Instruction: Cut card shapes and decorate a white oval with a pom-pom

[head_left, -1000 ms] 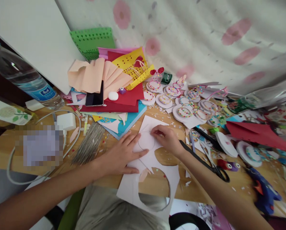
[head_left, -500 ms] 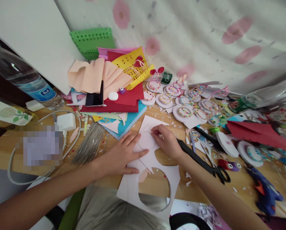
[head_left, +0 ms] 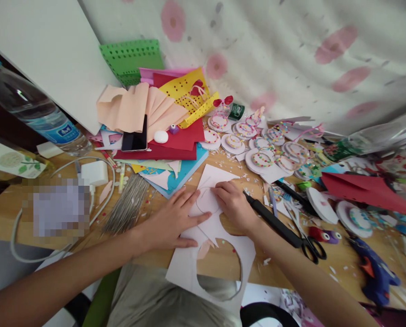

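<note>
My left hand (head_left: 174, 218) lies flat, fingers spread, pressing down a white paper sheet (head_left: 214, 175) on the wooden desk. A thin circle outline (head_left: 205, 203) is drawn on the sheet between my hands. My right hand (head_left: 233, 204) rests on the circle's right side with fingers pinched around a pencil that is almost wholly hidden. Nearer me, the same sheet has a large round hole (head_left: 220, 268) cut out of it and hangs over the desk edge.
Black scissors (head_left: 281, 227) lie just right of my right wrist. Several decorated paper discs (head_left: 260, 159), a coloured paper stack (head_left: 175, 136) with a phone (head_left: 135, 138), a wire bundle (head_left: 126, 204), a water bottle (head_left: 32, 111) and a blue glue gun (head_left: 376, 268) crowd the desk.
My right hand has slid a little down and toward me along the circle's right side. My left hand has stayed put on the sheet.
</note>
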Tool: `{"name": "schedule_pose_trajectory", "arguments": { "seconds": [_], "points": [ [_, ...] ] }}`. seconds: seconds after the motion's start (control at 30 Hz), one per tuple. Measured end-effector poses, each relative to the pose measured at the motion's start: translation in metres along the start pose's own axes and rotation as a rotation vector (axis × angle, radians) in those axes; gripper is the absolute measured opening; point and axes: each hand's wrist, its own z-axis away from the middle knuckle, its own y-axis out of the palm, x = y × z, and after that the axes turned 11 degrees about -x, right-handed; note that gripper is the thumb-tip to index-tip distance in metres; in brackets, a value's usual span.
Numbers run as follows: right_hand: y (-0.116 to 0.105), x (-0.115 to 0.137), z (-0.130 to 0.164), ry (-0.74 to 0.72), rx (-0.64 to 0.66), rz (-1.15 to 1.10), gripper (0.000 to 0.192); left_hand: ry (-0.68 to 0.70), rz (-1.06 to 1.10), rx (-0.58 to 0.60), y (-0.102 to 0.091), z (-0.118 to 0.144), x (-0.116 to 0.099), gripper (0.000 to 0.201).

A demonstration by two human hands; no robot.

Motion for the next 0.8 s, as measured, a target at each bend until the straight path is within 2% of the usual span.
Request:
{"name": "schedule_pose_trajectory", "arguments": {
  "seconds": [0.13,0.3,0.57,0.8],
  "points": [
    [0.001,0.003,0.000,0.031,-0.022,-0.019,0.034,-0.002,0.001,-0.007,0.000,0.000,-0.001,0.072],
    [0.003,0.013,-0.001,0.067,-0.054,-0.027,0.030,-0.010,0.003,0.015,-0.001,0.000,-0.001,0.071],
    [0.001,0.020,0.006,0.064,-0.011,0.076,0.036,0.009,0.002,-0.012,-0.002,-0.002,0.001,0.070],
    [0.004,0.019,0.013,0.057,-0.033,0.074,0.039,0.057,-0.008,-0.015,-0.016,-0.014,0.010,0.058]
  ]
}}
